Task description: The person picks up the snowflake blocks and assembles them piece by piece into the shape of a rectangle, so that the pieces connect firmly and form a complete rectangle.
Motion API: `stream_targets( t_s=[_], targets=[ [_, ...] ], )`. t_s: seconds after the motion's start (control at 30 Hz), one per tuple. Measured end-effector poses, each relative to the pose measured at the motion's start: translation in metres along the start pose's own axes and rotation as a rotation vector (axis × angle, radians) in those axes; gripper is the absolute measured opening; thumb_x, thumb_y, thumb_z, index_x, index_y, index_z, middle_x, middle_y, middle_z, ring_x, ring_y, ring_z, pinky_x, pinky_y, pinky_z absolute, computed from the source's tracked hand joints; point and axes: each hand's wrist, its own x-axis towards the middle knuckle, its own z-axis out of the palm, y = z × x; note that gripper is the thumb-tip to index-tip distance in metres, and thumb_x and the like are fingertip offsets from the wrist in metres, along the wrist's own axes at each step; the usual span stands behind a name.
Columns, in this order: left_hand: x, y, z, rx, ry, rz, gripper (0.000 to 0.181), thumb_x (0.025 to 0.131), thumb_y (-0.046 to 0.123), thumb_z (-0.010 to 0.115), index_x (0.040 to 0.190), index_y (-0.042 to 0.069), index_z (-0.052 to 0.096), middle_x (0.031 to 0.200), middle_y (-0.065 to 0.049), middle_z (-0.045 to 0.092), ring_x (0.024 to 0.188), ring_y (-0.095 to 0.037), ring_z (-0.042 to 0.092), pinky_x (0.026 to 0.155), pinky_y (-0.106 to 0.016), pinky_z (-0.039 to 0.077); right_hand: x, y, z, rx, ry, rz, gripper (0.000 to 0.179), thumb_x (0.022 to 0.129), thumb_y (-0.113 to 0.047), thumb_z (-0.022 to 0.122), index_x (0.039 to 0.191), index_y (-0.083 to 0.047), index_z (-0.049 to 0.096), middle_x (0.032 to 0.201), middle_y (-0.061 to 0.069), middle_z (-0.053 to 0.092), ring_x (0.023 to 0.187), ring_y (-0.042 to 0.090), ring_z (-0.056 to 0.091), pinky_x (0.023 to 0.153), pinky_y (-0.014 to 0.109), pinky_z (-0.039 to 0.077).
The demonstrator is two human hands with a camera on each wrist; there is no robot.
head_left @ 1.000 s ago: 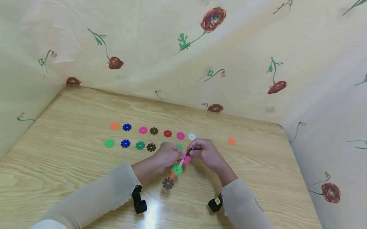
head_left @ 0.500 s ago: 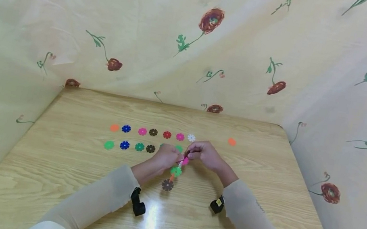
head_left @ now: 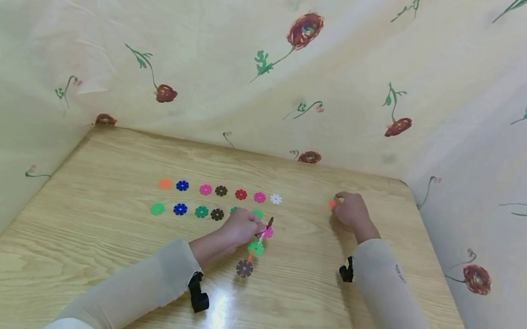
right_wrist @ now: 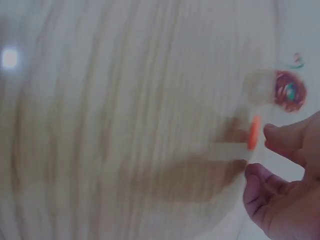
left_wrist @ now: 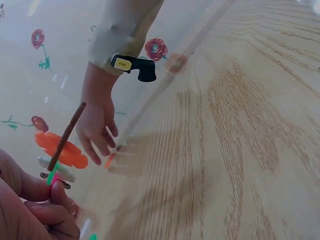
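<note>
My left hand (head_left: 238, 226) pinches a chain of interlocking plastic snowflake discs between thumb and fingers, over the middle of the table. A brown disc (left_wrist: 66, 136) stands edge-on at its far end, by a pink disc (head_left: 269, 232). Toward me hang a green disc (head_left: 255, 248) and a grey-brown disc (head_left: 244, 269), with orange between them. My right hand (head_left: 353, 210) is out at the right, over a loose orange disc (right_wrist: 254, 133) on the table. Its thumb and fingertips are spread apart around that disc, with a gap showing in the right wrist view.
Two rows of loose discs lie left of centre on the wooden table (head_left: 120, 257). The back row runs from an orange disc (head_left: 165, 184) to a white disc (head_left: 275, 199); the front row starts with a green disc (head_left: 157, 209). Flowered cloth (head_left: 218, 62) walls the back and sides.
My right hand has let go of the brown disc at the chain's end and moved right to the lone orange disc. My left hand still holds the chain in nearly the same place.
</note>
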Motion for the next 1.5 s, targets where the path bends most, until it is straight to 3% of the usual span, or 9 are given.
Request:
stream_targets(
  t_s=[0.1, 0.17, 0.33, 0.43, 0.7, 0.9, 1.1, 1.3, 1.5],
  targets=[
    [-0.001, 0.0, 0.0, 0.008, 0.0, 0.0, 0.016, 0.095, 0.005, 0.066, 0.081, 0.0, 0.071, 0.107, -0.011, 0.072, 0.05, -0.008, 0.032, 0.045, -0.019, 0.027, -0.001, 0.006, 0.003, -0.047, -0.017, 0.009, 0.037, 0.097, -0.008, 0.056, 0.126, 0.013, 0.059, 0.115, 0.031, 0.066, 0.124, 0.058, 0.043, 0.107, 0.064, 0.034],
    [-0.001, 0.001, 0.0, 0.02, 0.005, 0.008, 0.017, 0.095, 0.006, 0.067, 0.079, 0.001, 0.07, 0.103, -0.011, 0.072, 0.054, -0.009, 0.037, 0.047, -0.019, 0.031, 0.0, 0.008, 0.005, -0.048, -0.005, 0.015, 0.034, 0.096, -0.008, 0.055, 0.123, 0.013, 0.06, 0.115, 0.031, 0.065, 0.122, 0.057, 0.044, 0.105, 0.064, 0.036],
    [-0.001, 0.002, -0.002, 0.015, 0.018, 0.023, 0.029, 0.095, 0.007, 0.067, 0.066, 0.006, 0.061, 0.092, -0.008, 0.068, 0.06, -0.01, 0.04, 0.05, -0.019, 0.034, 0.006, 0.009, 0.009, 0.012, 0.001, 0.033, 0.031, 0.091, -0.008, 0.062, 0.115, 0.011, 0.06, 0.11, 0.029, 0.064, 0.103, 0.045, 0.057, 0.091, 0.056, 0.048],
    [0.0, 0.002, -0.003, 0.006, 0.01, 0.023, 0.036, 0.095, 0.007, 0.067, 0.061, 0.007, 0.055, 0.092, -0.007, 0.068, 0.055, -0.01, 0.037, 0.047, -0.019, 0.031, 0.006, 0.004, 0.011, 0.079, 0.006, 0.053, 0.028, 0.087, -0.009, 0.067, 0.108, 0.008, 0.06, 0.102, 0.024, 0.064, 0.091, 0.037, 0.059, 0.082, 0.05, 0.05],
    [0.002, 0.003, -0.005, -0.004, 0.014, 0.019, 0.023, 0.095, 0.008, 0.067, 0.073, 0.002, 0.069, 0.105, -0.01, 0.072, 0.052, -0.007, 0.034, 0.043, -0.019, 0.027, -0.005, -0.02, 0.019, 0.2, 0.004, 0.054, 0.019, 0.089, -0.008, 0.067, 0.105, 0.003, 0.068, 0.095, 0.015, 0.069, 0.084, 0.028, 0.06, 0.073, 0.039, 0.049],
    [0.002, 0.003, -0.005, -0.015, 0.011, 0.007, 0.019, 0.095, 0.011, 0.069, 0.078, 0.002, 0.071, 0.092, -0.007, 0.07, 0.05, -0.007, 0.033, 0.045, -0.02, 0.028, -0.013, -0.033, 0.026, 0.231, 0.039, 0.025, 0.017, 0.089, -0.007, 0.067, 0.102, 0.004, 0.071, 0.09, 0.013, 0.071, 0.079, 0.024, 0.062, 0.067, 0.032, 0.048],
    [0.001, 0.003, -0.005, -0.02, 0.011, 0.001, 0.017, 0.095, 0.012, 0.069, 0.082, 0.002, 0.072, 0.091, -0.006, 0.071, 0.05, -0.008, 0.033, 0.045, -0.021, 0.028, -0.017, -0.053, 0.027, 0.42, -0.006, 0.052, 0.022, 0.093, -0.01, 0.067, 0.108, 0.006, 0.07, 0.091, 0.013, 0.071, 0.079, 0.024, 0.066, 0.067, 0.033, 0.053],
    [0.0, 0.001, -0.004, -0.014, 0.0, 0.028, 0.016, 0.096, 0.015, 0.069, 0.086, 0.003, 0.073, 0.093, -0.006, 0.069, 0.072, -0.016, 0.046, 0.058, -0.026, 0.036, -0.021, -0.077, 0.03, 0.644, -0.075, 0.091, 0.024, 0.095, -0.006, 0.067, 0.112, 0.01, 0.065, 0.09, 0.015, 0.072, 0.08, 0.027, 0.069, 0.068, 0.034, 0.056],
    [0.001, 0.0, -0.005, -0.018, -0.013, 0.032, 0.017, 0.095, 0.017, 0.07, 0.084, 0.005, 0.073, 0.097, -0.005, 0.067, 0.083, -0.019, 0.049, 0.065, -0.03, 0.038, -0.024, -0.095, 0.035, 0.77, -0.13, 0.089, 0.023, 0.094, -0.01, 0.069, 0.108, 0.008, 0.066, 0.083, 0.01, 0.07, 0.076, 0.022, 0.065, 0.067, 0.032, 0.055]
  ],
)
